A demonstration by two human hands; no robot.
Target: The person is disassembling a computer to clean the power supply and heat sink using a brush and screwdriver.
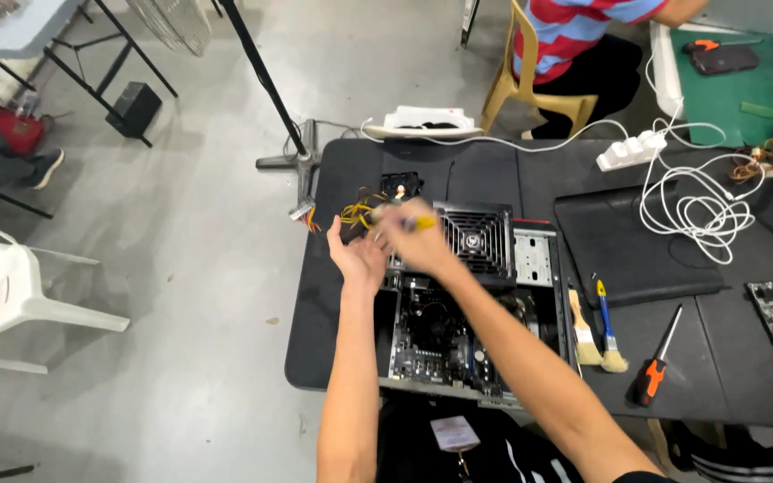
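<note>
Hands at the far left corner of the open computer case, screwdriver in the right hand.

The right hand (415,240) is closed around a yellow-handled screwdriver (420,223), its long axis lying roughly left to right, handle end toward the power supply unit (478,234). The tip appears to point left toward the yellow cable bundle (355,215), though it is hidden behind the fingers. The left hand (352,255) is just beside it, palm up, fingers spread and holding nothing, nearer to the cables. The motherboard (436,335) lies below both hands inside the computer case (547,295) on the black table (324,331).
</note>
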